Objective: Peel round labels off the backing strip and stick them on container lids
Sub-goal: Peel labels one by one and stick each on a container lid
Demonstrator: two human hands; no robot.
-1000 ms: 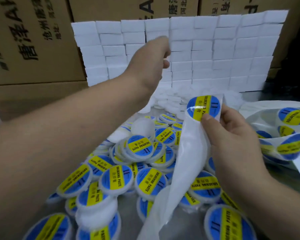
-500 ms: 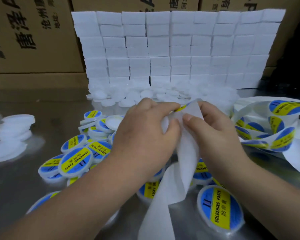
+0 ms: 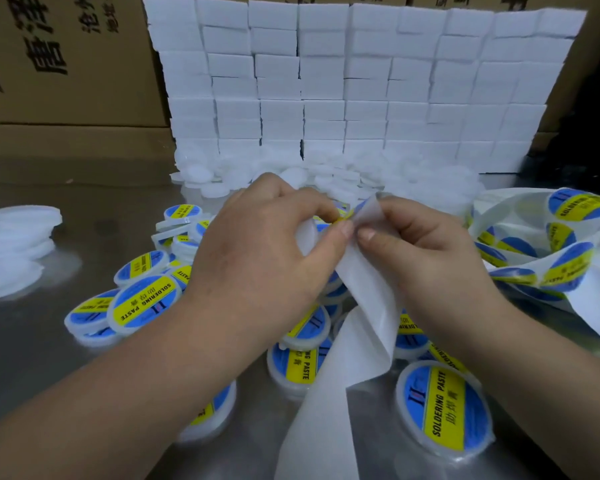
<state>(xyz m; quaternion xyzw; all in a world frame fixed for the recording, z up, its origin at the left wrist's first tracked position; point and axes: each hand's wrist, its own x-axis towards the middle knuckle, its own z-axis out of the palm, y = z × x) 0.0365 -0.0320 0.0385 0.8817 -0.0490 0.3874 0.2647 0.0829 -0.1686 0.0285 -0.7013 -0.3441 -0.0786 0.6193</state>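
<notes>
Step in hand: peeling, by my reading. A round blue-and-yellow paper label (image 3: 343,218) is lifting off the top bend of the glossy white backing strip (image 3: 364,292).
Left hand (image 3: 267,258): grip narrow, thumb and forefinger pinching the label's yellow edge. Something white sits under the thumb, perhaps a blank lid, but I cannot tell.
Right hand (image 3: 426,254): grip narrow, pinching the strip just beside the label, its fingertips nearly touching the left hand's.
Strip: the bare part hangs down toward the camera; the loaded coil of labels (image 3: 568,268) lies at the right.
Lids: labelled round white plastic lids (image 3: 146,303) are heaped on the steel table (image 3: 42,358) beneath both hands. Blank white lids (image 3: 18,230) are stacked at far left, with more before the wall of white blocks (image 3: 361,81).
Next move: probably pulling the label free without creasing it, then centring it on a blank lid and pressing it flat.
</notes>
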